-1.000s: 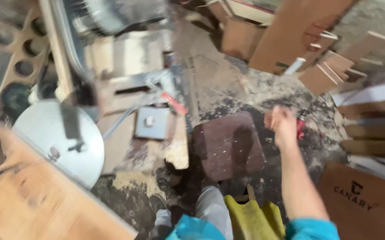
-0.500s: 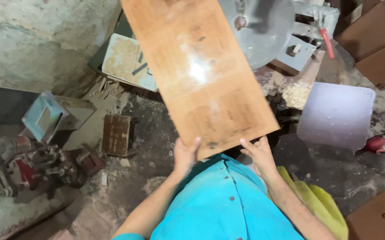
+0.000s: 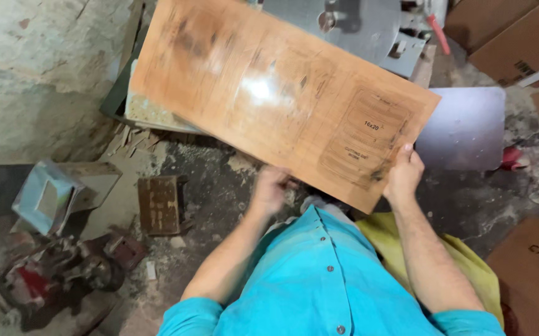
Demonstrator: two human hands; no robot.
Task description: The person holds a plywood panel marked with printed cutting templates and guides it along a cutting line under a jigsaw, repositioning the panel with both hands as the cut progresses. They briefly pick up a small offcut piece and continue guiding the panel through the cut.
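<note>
As we look down past our chest, we read the scene so:

Board: a long brown board point(image 3: 282, 93) is held in the air over the littered floor point(image 3: 220, 186), above and ahead of our fingers.

Right hand: our right hand point(image 3: 404, 177) pinches the board's near corner, thumb on the top face and the other fingers hidden underneath.

Left hand: our left hand point(image 3: 271, 190) sits just under the near long edge; it is blurred, so we cannot tell whether its fingers grip or merely touch.

Nearer hand: the right hand has the surer hold; the left is beside it along the same edge.

Long axis: it runs from the right fingers up and away to the left, tilted.

Pointing: the far end points to the wall point(image 3: 39, 74).

Nearby: a grey panel point(image 3: 468, 124) lies right of the right fingers; a wooden block point(image 3: 161, 204) lies left of the left fingers.
</note>
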